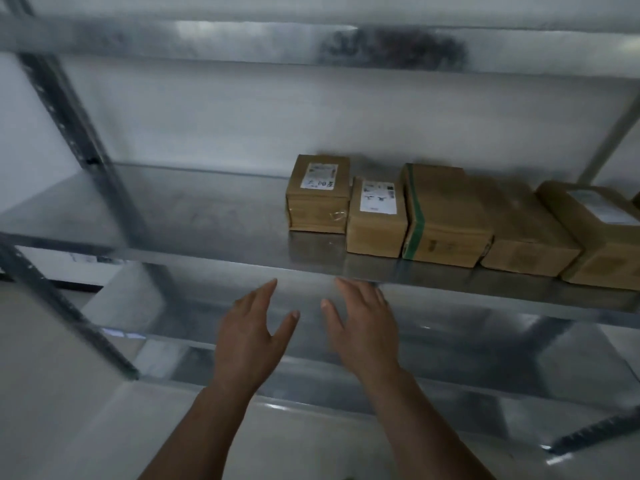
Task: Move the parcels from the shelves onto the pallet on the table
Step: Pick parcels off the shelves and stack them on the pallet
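Head view: brown cardboard parcels (377, 216), some with white labels, one green-taped, sit in a row on the metal shelf (207, 216); left hand (249, 337) and right hand (363, 327) hover below, fingers released, holding nothing.

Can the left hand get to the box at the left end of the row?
Probably yes: the left hand is open below the shelf, and nothing stands before the leftmost box.

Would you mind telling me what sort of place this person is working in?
Probably a storeroom or small parcel depot: bare metal shelving against a plain wall, holding a row of taped cardboard parcels with shipping labels, and both empty hands reaching towards them.
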A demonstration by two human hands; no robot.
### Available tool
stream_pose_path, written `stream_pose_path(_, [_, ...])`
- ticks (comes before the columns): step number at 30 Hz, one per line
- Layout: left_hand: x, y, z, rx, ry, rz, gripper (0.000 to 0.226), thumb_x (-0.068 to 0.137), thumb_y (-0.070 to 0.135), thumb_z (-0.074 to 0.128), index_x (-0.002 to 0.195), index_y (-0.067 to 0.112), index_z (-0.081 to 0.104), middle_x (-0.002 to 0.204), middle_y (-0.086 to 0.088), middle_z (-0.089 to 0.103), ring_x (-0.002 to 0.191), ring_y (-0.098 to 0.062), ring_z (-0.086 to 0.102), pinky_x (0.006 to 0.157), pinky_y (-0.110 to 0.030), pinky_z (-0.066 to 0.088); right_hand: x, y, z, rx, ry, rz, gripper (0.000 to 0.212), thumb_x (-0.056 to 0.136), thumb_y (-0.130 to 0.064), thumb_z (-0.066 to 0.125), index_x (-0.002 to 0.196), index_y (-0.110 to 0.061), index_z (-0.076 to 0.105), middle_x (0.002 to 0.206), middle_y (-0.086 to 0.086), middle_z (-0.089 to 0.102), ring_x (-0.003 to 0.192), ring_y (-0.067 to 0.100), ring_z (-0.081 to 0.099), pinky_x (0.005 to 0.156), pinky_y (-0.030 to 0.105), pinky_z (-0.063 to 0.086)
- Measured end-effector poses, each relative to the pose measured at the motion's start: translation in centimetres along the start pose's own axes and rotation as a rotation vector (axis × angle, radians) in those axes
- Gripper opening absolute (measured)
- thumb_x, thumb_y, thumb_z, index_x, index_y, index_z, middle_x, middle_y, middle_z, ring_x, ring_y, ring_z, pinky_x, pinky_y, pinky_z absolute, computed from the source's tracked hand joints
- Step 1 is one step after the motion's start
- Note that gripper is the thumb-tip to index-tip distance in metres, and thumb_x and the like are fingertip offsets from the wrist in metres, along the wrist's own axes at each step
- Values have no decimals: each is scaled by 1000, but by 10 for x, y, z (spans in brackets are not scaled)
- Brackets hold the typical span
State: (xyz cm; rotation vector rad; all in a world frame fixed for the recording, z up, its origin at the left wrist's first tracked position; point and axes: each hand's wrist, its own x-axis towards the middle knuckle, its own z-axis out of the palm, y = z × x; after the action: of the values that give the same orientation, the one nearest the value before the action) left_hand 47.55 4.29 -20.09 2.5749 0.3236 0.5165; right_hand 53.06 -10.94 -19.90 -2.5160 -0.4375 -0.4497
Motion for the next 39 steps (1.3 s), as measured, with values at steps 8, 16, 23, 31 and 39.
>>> stream_pose_path(8, [117,8,21,-12,14,112,65,84,54,45,131,10,52,121,-13,62,109,-30,58,89,-33,41,100,19,28,-4,-12,48,57,88,-50,33,125,-14,59,121,7,61,114,27,55,93,39,43])
stream_pose_path(16, [196,-5,38,-61,-64,80,61,89,43,57,141,17,39,138,-9,49,125,-26,43,97,-34,38,175,20,44,-20,-12,107,45,95,-32,52,131,-7,52,124,13,58,118,29,49,101,41,37])
stream_pose_path(23, [265,-25,52,-103,-243,51,64,88,49,51,144,25,29,142,-5,42,128,-26,39,98,-40,39,228,16,52,-154,-90,251,43,96,-34,44,130,-8,45,131,9,51,120,25,42,99,36,35])
stream_pose_path(31, [295,-40,51,-347,-364,-117,40,93,43,48,128,24,50,122,-1,60,109,-22,56,79,-26,35,247,-1,74,-278,-139,340,35,96,-35,39,115,-10,55,115,10,60,114,25,47,100,39,36])
stream_pose_path(39, [283,-86,21,-349,-181,-243,34,94,38,48,119,18,58,116,-5,65,103,-24,59,83,-31,40,228,-42,95,-125,-59,317,35,96,-32,46,124,-12,52,109,4,58,96,16,54,75,26,37])
